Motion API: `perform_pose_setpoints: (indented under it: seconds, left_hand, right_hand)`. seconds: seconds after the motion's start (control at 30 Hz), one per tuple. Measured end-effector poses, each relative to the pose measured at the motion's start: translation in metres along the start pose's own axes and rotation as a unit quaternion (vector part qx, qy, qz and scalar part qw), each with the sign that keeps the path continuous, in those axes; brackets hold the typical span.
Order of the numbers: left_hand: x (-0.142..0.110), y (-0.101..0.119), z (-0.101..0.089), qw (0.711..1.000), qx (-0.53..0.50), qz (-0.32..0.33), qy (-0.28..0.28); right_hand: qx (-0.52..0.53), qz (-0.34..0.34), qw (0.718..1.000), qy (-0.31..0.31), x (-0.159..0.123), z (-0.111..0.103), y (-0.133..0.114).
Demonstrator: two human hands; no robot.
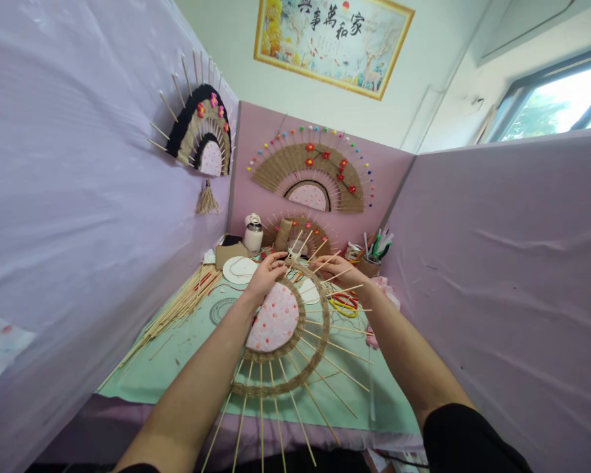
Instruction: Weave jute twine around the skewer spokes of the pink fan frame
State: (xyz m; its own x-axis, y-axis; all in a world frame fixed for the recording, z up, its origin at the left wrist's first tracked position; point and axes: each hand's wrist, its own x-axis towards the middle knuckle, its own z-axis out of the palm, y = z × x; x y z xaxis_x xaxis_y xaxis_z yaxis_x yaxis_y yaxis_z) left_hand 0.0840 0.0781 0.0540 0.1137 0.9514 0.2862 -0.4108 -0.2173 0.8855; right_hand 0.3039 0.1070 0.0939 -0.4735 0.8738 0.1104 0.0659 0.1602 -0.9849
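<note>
A half-round woven fan point(322, 335) of thin wooden sticks and brown twine stands tilted over the table. At its core sits a half disc point(276, 318) of pale pink cloth with red dots, edged by a twine band. Sticks radiate past an outer woven band. At the fan's upper end, my left hand point(268, 272) is closed on the fan near the outermost sticks. My right hand point(335, 270) is beside the upper sticks, thumb and fingers pinched together at the outer band. What lies between those fingertips is too small to make out.
Loose sticks point(177, 305) lie along the table's left side. Behind are a white bottle point(253, 235), a twine spool point(283, 233), a white disc point(240, 269) and a tool cup point(369, 264). Red and yellow cords point(343, 305) lie right. Finished fans point(320, 172) hang on the partitions.
</note>
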Motion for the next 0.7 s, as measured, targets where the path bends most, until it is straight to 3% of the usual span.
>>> perform_pose_setpoints:
  seconds: [0.37, 0.7]
  left_hand:
    - [0.008, 0.006, -0.005, 0.993, -0.069, -0.096, 0.0]
    - [0.014, 0.009, -0.012, 0.989, -0.086, -0.118, 0.01]
  right_hand:
    - [-0.021, 0.039, 0.998, -0.034, 0.004, -0.005, 0.01]
    - [-0.012, 0.054, 0.998, -0.039, 0.003, 0.001, 0.009]
